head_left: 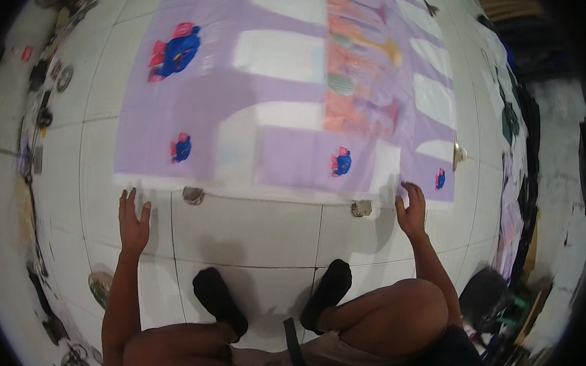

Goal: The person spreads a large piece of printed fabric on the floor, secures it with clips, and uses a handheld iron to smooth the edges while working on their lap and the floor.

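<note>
A large printed sheet of lilac and white fabric [237, 146] lies spread on the tiled floor in front of me. It has small blue and pink figures, pale curved cut-out shapes and a colourful coral-like band. My left hand [134, 223] is by the sheet's near left corner, fingers apart and holding nothing. At the near edge towards the right, my right hand [411, 209] has its fingertips at the fabric, fingers spread. Two small metal blocks, a left block [193, 195] and a right block [362, 208], sit on the sheet's near edge between my hands.
A brass-coloured piece [460, 154] rests at the sheet's right edge. Loose tools and cables lie along the left wall, with a roll of tape [65, 77] among them. Piled fabrics [512, 196] line the right side. A dark rounded object [484, 292] stands near my right knee.
</note>
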Motion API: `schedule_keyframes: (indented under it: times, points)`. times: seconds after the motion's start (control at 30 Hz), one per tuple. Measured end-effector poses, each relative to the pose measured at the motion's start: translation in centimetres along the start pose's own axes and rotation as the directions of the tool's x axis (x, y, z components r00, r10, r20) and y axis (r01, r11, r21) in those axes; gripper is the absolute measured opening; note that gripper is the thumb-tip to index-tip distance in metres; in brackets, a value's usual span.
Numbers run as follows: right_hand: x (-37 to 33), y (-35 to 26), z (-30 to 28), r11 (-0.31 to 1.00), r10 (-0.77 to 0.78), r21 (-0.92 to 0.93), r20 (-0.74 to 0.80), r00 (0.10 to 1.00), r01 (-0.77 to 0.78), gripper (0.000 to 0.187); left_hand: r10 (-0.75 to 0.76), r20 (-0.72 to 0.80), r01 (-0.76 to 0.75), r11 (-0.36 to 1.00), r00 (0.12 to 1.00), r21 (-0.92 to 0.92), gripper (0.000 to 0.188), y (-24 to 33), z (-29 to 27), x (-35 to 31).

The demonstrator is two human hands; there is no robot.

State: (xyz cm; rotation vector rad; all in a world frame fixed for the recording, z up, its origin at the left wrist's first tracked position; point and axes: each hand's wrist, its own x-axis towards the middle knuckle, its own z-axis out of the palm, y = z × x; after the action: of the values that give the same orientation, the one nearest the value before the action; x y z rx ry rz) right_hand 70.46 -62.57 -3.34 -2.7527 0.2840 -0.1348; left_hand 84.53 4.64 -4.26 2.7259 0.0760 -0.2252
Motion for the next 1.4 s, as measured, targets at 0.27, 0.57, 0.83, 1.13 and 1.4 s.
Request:
schedule_keyframes:
  times: [0.27, 0.57, 0.83, 1.13, 1.4]
  points:
    - [-1.8, 1.8, 4.7, 0.976, 0.149, -0.161, 0.027, 0.988, -0.143, 0.056, 0.056, -0.117, -0.028, 0.973, 0.992, 0.229, 0.068, -1.5, 4.8, 7.4]
    - [-3.2, 1.3, 5.1, 0.961, 0.256, -0.15, 0.154, 0.954, -0.234, 0.059, -0.005, -0.092, 0.034, 0.949, 0.996, 0.314, 0.075, -4.3, 6.1, 7.4]
    - [-4.9, -4.1, 4.1, 0.862, 0.497, 0.161, -0.078, 0.864, -0.481, 0.044, 0.001, -0.136, 0.028, 0.978, 0.991, 0.209, 0.076, -4.7, 5.8, 7.7]
    - [-5.9, -9.4, 7.1, 0.047, 0.703, 0.568, 0.566, 0.432, -0.821, 0.045, 0.037, -0.11, -0.018, 0.986, 0.993, 0.168, 0.074, -5.7, 7.0, 7.9]
    - [-5.6, -8.5, 7.3, -0.343, 0.637, 0.712, 0.656, 0.406, -0.612, 0.047, 0.028, -0.084, -0.011, 0.98, 0.996, 0.197, 0.075, -4.9, 7.0, 8.3]
